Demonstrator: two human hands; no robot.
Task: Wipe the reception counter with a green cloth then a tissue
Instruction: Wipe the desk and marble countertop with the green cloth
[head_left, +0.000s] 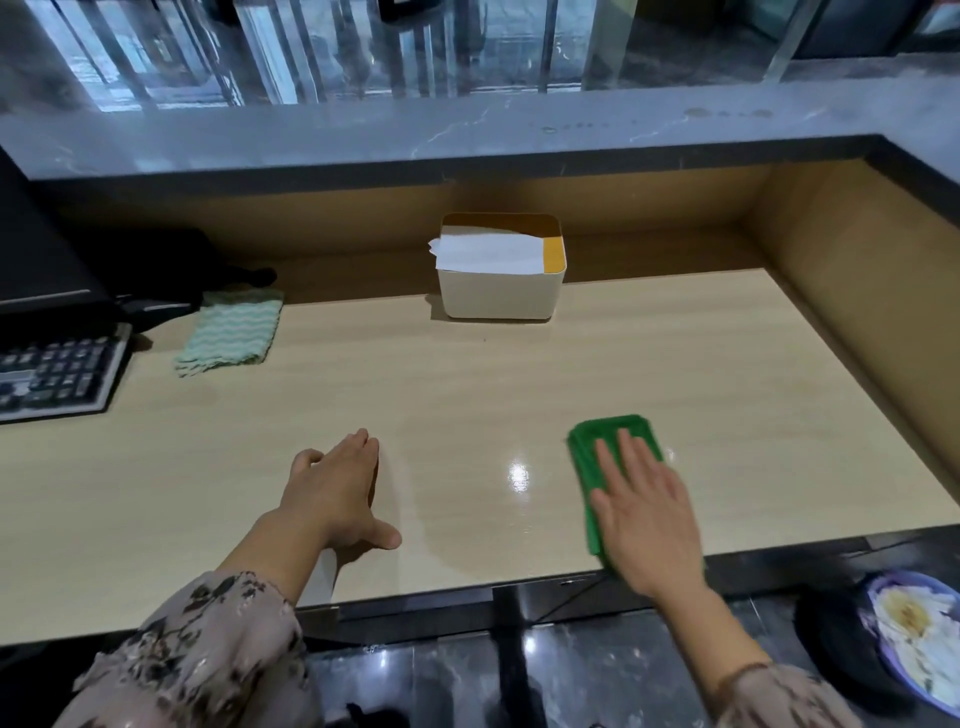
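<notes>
- While the right hand (644, 514) lies flat with its fingers straight, it presses a folded green cloth (613, 441) onto the counter (467, 389), at about four o'clock on the wooden top and close to the front edge.
- At seven o'clock the left hand (337, 493) is open and holds nothing, fingers straight and together, thumb spread wide; whether it touches the wood I cannot tell.
- A white tissue box (498, 296) stands at twelve o'clock, with tissues (488, 252) lying across its open top.
- At ten o'clock a pale striped cloth (228, 332) lies flat, just beside a keyboard (52, 374) at nine o'clock.
- Off the counter at five o'clock, a bin (826, 639) holds crumpled white paper.
</notes>
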